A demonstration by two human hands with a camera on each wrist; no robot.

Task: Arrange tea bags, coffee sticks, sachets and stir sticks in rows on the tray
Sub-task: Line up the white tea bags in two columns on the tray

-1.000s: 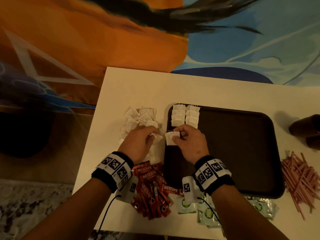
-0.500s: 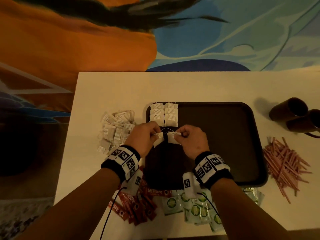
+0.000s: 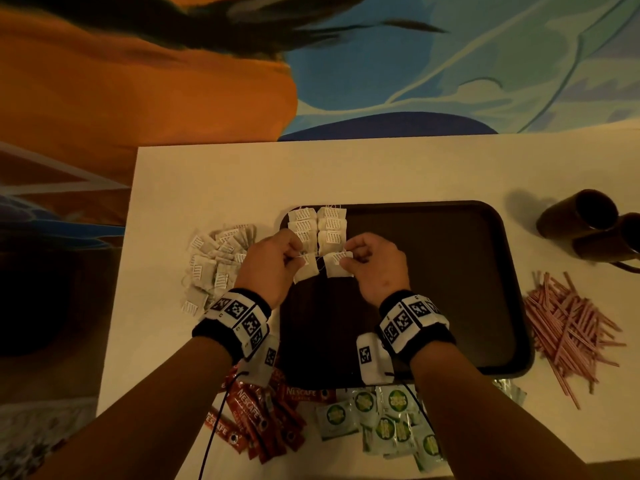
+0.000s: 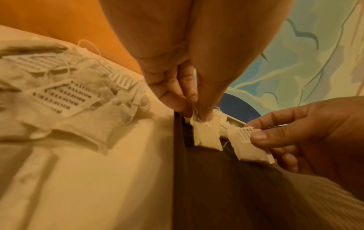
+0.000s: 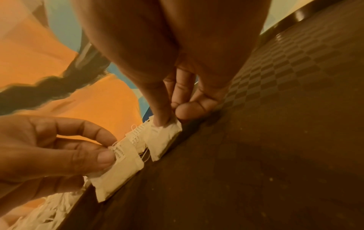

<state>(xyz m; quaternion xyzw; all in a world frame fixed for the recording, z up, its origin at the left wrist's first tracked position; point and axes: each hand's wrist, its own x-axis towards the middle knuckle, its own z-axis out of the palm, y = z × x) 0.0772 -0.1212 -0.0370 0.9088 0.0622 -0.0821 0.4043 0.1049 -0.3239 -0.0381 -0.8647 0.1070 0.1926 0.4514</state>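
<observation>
Two columns of white tea bags (image 3: 318, 225) lie at the far left corner of the dark brown tray (image 3: 450, 271). Just below them my left hand (image 3: 294, 260) pinches the top of one tea bag (image 3: 306, 270) (image 4: 206, 137) (image 5: 118, 168) over the tray's left part. My right hand (image 3: 346, 261) pinches a second tea bag (image 3: 337, 266) (image 4: 248, 146) (image 5: 163, 138) beside it. Both bags hang from the fingertips, close side by side, with thin strings between them.
A loose heap of tea bags (image 3: 216, 265) lies on the white table (image 3: 207, 181) left of the tray. Red coffee sticks (image 3: 256, 420) and green sachets (image 3: 384, 420) lie along the near edge. Pink stir sticks (image 3: 568, 327) are piled on the right, two dark cups (image 3: 588, 226) behind them.
My left hand has left the loose heap with a tea bag and come over the tray. Both hands now hold their bags side by side below the laid columns.
</observation>
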